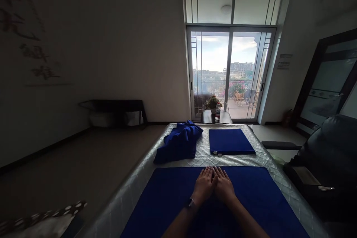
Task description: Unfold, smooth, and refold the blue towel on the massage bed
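Note:
A blue cloth (pixel 173 200) lies spread flat over the near part of a table with a pale, quilted-looking cover (pixel 205 143). My left hand (pixel 205 184), with a dark watch at the wrist, rests palm down near the cloth's far edge. Beside it, my right hand (pixel 222 185) also lies flat, the two touching at the thumbs and index fingers. Fingers on both are stretched forward, and neither holds anything. Beyond them sit a crumpled blue cloth (pixel 181 139) on the left and a neatly folded blue cloth (pixel 231 141) with white tags on the right.
Past the table's far end, a small dark table (pixel 208 117) carries a potted plant (pixel 213 103) and a bottle (pixel 217 111) before sliding glass doors (pixel 209 59). A dark armchair (pixel 329 148) stands at the right. Low dark furniture (pixel 117 109) lines the left wall.

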{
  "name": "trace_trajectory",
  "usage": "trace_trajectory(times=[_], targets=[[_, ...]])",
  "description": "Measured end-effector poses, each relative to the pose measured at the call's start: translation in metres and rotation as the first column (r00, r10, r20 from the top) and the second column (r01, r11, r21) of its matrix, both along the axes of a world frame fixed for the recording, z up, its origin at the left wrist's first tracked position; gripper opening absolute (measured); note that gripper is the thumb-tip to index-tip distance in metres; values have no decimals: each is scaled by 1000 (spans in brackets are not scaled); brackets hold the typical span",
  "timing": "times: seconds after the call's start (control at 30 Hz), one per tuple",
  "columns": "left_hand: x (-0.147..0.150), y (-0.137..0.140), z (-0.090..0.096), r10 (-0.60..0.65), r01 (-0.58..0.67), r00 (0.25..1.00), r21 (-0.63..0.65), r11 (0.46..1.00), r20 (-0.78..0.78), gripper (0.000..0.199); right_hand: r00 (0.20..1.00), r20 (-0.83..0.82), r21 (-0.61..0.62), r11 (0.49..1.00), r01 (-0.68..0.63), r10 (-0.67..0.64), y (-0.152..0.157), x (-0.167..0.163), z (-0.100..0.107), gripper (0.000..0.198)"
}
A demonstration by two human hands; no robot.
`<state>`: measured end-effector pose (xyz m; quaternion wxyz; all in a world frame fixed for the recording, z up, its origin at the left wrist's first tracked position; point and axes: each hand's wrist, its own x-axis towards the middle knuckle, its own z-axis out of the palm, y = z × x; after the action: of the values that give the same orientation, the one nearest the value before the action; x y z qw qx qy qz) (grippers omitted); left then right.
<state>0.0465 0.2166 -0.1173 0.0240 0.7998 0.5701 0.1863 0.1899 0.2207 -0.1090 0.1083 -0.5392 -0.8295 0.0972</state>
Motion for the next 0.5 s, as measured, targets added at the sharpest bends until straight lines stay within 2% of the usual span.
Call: trace_trajectory(times=[0.13,0.23,0.3,0.4,0.5], targets=[[-12,-1,0,4,-5,999,-26,1000,-32,71,999,-3,-37,998,44,-44,1,4,4,62],[-45,-1,-4,40,-44,996,-46,998,-83,71,996,14,-25,995,93,-93,6,21,4,65],[-80,-2,-8,89,-95,989,-47,994,-120,67,990,37,-8,991,133,-133,12,44,1,66],[-148,-7,-13,200,-209,967,-41,977,-159,60,972,74,34,975,222,-224,24,93,-7,66],[-217,-14,-22,285,-292,939,-6,956,-191,56,921,71,107,921,374,-382,34,147,-14,66]])
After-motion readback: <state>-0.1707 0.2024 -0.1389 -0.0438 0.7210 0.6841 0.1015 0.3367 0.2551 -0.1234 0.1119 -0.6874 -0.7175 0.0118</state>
